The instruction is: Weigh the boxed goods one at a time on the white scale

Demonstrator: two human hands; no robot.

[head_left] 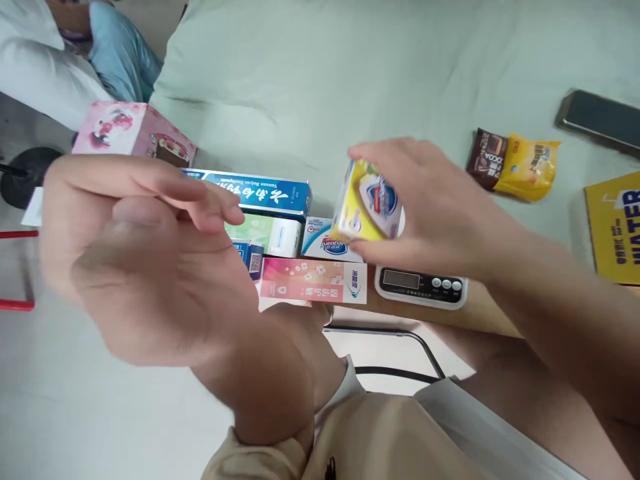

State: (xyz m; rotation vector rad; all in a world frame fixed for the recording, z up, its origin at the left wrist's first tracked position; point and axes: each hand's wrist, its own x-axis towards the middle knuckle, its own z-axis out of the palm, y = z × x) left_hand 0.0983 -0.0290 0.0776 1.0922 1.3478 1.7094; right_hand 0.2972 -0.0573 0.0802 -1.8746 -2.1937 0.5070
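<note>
My right hand (425, 200) grips a yellow Safeguard soap box (370, 203) between thumb and fingers. It is held above a kitchen scale (421, 287) and a white and blue Safeguard soap box (323, 240). My left hand (160, 267) is raised close to the camera with loosely bent fingers, and nothing shows in it. Behind the left hand lie a blue toothpaste box (265, 192), a green and white box (273, 235) and a small dark blue box (254, 260), partly hidden. A pink toothpaste box (313, 280) lies at the table's near edge.
A pink patterned box (115, 130) stands at the left. To the right are a brown and yellow snack packet (515, 163), a phone (605, 120) and a yellow box (615, 230). A pale green cloth (375, 73) covers the table. Another person's legs (120, 60) show at upper left.
</note>
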